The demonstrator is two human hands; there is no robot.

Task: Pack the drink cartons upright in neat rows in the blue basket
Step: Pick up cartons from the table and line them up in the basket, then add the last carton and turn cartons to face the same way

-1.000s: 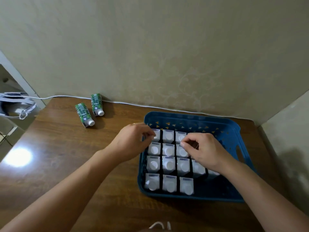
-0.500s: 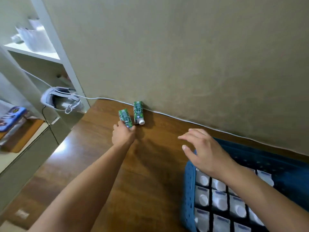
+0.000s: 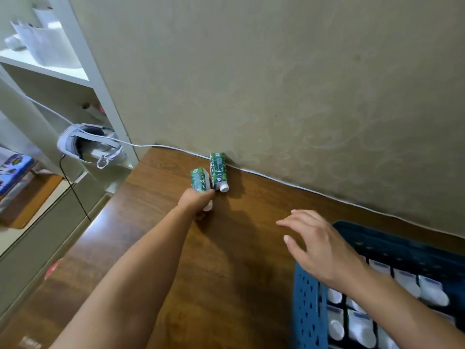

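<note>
Head view. Left hand (image 3: 195, 200): gripping green-and-white drink carton (image 3: 198, 179), on brown wooden table (image 3: 226, 260). Second green carton (image 3: 218, 170): lying beside it, by the wall. Right hand (image 3: 319, 245): fingers spread, holding nothing, over blue plastic basket (image 3: 308, 311) of upright white-topped cartons (image 3: 359, 328).

The table (image 3: 234, 260) is seen to be of dark brown wood grain with a smooth, glossy finish, a bright reflection being carried at the left of the frame. The two green cartons (image 3: 218, 170) at upper centre are shown as printed coated card with white plastic caps, and the blue basket (image 3: 308, 311) at lower right as perforated, slightly shiny plastic. The wall (image 3: 289, 84) is covered in matt beige paper with a faint swirled pattern.
</note>
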